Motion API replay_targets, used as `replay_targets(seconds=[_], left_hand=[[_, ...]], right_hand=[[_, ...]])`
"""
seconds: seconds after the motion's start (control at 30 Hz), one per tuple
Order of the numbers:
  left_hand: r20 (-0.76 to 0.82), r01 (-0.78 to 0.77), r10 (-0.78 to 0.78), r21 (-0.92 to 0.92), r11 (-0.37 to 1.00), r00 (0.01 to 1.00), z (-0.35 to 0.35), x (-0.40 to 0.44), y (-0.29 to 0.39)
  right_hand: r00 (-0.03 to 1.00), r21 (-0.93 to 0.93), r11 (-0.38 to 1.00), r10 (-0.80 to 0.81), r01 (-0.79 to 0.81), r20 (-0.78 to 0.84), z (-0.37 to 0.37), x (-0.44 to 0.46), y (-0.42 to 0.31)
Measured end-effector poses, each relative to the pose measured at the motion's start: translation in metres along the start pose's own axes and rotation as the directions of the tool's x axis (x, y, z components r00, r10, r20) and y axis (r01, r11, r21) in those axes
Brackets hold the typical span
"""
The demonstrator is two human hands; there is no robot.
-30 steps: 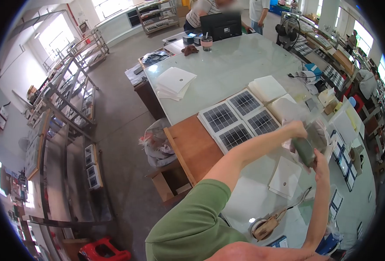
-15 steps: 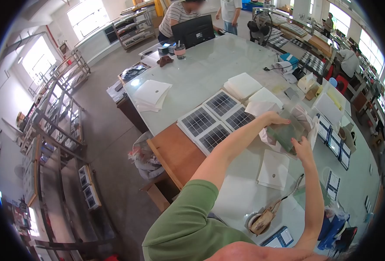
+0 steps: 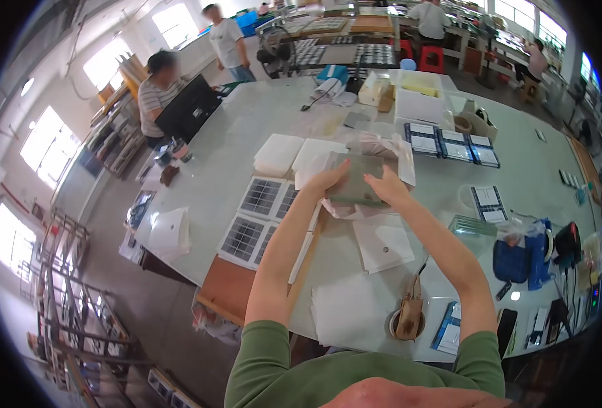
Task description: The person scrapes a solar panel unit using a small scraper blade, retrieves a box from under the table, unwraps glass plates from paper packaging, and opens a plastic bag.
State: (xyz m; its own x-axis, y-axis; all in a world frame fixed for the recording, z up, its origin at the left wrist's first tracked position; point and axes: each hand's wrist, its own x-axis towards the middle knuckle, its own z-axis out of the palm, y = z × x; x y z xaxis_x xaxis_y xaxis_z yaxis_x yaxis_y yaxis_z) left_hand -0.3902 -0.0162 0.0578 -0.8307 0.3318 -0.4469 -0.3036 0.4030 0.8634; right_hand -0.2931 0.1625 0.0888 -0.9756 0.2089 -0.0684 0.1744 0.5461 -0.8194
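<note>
Left hand [image 3: 329,178] and right hand [image 3: 387,188] have each got a side of the green glass [image 3: 359,175] pinched, thumbs on top and the other fingers mostly hidden, right by some crumpled wrap [image 3: 406,163]; can't tell if it's one sheet or several. Over to the left there's 4 solar panels [image 3: 260,196], partly behind the left arm [image 3: 274,265], with 2 white stacks [image 3: 277,155] just past them. Off right, 3 blue packs [image 3: 455,145] sit in a row, plus 2 more closer in.

Both arms [image 3: 272,265] stretch forward, one toward the other.
The left hand [image 3: 328,179] and the right hand [image 3: 388,189] are in gripping pose, right thumb [image 3: 371,179] directed inward; the right elbow [image 3: 473,282] bends outward.
</note>
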Motion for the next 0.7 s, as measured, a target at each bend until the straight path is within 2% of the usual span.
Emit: replay_targets(seconds=[0.03, 0.17, 0.23, 0.3, 0.4, 0.5, 0.57, 0.7], left_hand=[[0.093, 0.009, 0.013, -0.242, 0.970, 0.996, -0.002, -0.002, 0.001], [0.088, 0.047, -0.032, -0.177, 0.983, 0.996, -0.002, -0.003, 0.003], [0.047, 0.054, -0.045, -0.205, 0.977, 0.998, -0.002, -0.005, 0.002], [0.071, 0.011, 0.007, -0.262, 0.965, 0.997, -0.005, 0.006, -0.013], [0.054, -0.022, 0.041, -0.320, 0.947, 0.998, -0.008, 0.008, -0.020], [0.048, -0.069, 0.091, -0.351, 0.934, 0.995, -0.008, 0.014, -0.029], [-0.018, -0.052, 0.049, -0.333, 0.941, 0.999, -0.009, 0.010, -0.029], [-0.053, -0.095, 0.081, -0.376, 0.922, 0.995, -0.005, -0.001, -0.030]], right_hand=[[1.000, 0.019, 1.000, 0.008, -0.008, 0.024, -0.003, -0.002, -0.003], [0.998, -0.021, 0.999, 0.035, -0.034, 0.048, 0.003, 0.008, 0.003], [0.994, -0.077, 0.997, -0.005, 0.013, 0.112, 0.003, 0.009, 0.006], [0.992, -0.071, 0.997, -0.014, 0.023, 0.123, 0.004, 0.012, 0.010], [0.988, 0.011, 1.000, -0.022, 0.021, 0.150, 0.004, 0.011, 0.009], [0.990, -0.058, 0.998, 0.023, -0.015, 0.139, -0.004, 0.004, 0.001], [0.968, -0.250, 0.968, 0.033, 0.032, 0.250, -0.007, 0.004, -0.002], [0.983, -0.343, 0.934, -0.037, 0.099, 0.182, -0.007, 0.003, 0.001]])
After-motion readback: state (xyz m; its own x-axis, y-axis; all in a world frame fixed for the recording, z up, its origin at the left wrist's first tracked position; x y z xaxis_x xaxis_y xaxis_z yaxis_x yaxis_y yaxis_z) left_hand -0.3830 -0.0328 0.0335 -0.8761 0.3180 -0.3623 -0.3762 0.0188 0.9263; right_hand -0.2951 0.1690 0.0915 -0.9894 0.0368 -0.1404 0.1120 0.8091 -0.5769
